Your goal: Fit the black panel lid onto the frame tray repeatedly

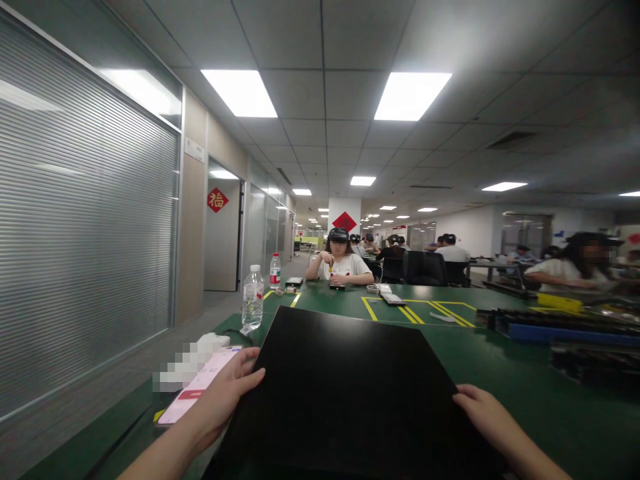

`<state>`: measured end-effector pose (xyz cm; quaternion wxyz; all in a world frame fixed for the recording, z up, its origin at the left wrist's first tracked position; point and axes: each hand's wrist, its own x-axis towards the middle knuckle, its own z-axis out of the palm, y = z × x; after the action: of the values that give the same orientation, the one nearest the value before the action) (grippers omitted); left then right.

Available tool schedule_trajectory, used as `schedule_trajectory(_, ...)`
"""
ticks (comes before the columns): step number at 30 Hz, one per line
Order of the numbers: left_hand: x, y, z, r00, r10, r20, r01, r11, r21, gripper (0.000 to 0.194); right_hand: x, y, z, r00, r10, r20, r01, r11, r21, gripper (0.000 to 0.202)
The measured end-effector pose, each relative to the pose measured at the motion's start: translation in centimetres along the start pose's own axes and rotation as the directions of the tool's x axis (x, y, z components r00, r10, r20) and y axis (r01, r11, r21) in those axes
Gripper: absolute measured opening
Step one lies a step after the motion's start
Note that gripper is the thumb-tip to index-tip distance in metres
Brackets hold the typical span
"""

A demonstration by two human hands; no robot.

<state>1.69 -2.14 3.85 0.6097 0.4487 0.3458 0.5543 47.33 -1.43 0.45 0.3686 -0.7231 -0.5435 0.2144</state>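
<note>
- A phone (197,390) lies on the green bench (510,373), its pink screen lit; the writing is too blurred to read.
- The red diamond sign (218,200) on the door beyond bears the gold character 福.
- The left hand (225,390) holds the left edge of the black panel, thumb on the upper face; its other fingers are partly hidden.
- Beyond it stand a clear bottle (253,303) with a white cap and another bottle (275,272) with a red cap. Both have labels, too small to read.
- The black panel (350,387) is in front of the wearer, between the two hands; whether it touches the bench cannot be told. It looks flat, stiff and fairly light for its breadth. Its smooth, faintly shiny face may slip or scratch, so opposite side edges seem the best hold. No brand or writing shows on it.
- The right hand (475,410) holds the right edge, finger ends at the rim, the rest out of sight.
- Farther right lies a blue strip (555,333) among dark parts, with no readable marking.
</note>
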Motion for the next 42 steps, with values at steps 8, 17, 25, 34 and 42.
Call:
schedule_trajectory(8, 0.3, -0.7, 0.0, 1.000, 0.009, -0.025, -0.010, 0.999, -0.047, 0.040, -1.1, -2.0, -0.5, 0.998, -0.053, -0.045, 0.063, 0.957, 0.284, 0.026)
schedule_trajectory(17, 0.9, -1.0, -0.2, 1.000, 0.030, -0.005, -0.031, 0.990, -0.141, 0.066, -2.1, -3.3, -0.4, 0.996, 0.058, -0.067, -0.016, 0.859, 0.512, 0.050)
schedule_trajectory(25, 0.8, -1.0, -0.2, 0.999, 0.048, 0.004, -0.046, 0.987, -0.151, 0.070, -2.3, -3.4, -0.2, 0.999, 0.050, 0.010, -0.047, 0.821, 0.569, 0.045)
schedule_trajectory(34, 1.1, -1.0, 0.2, 0.998, 0.022, -0.067, -0.033, 0.984, -0.174, 0.071, -2.1, -3.6, -0.3, 0.999, 0.046, -0.008, -0.035, 0.839, 0.542, 0.041)
schedule_trajectory(42, 0.6, -0.5, 0.3, 0.999, -0.003, -0.047, -0.005, 0.987, -0.162, 0.063, -2.3, -3.9, -0.3, 0.993, 0.049, -0.104, -0.001, 0.910, 0.415, 0.040)
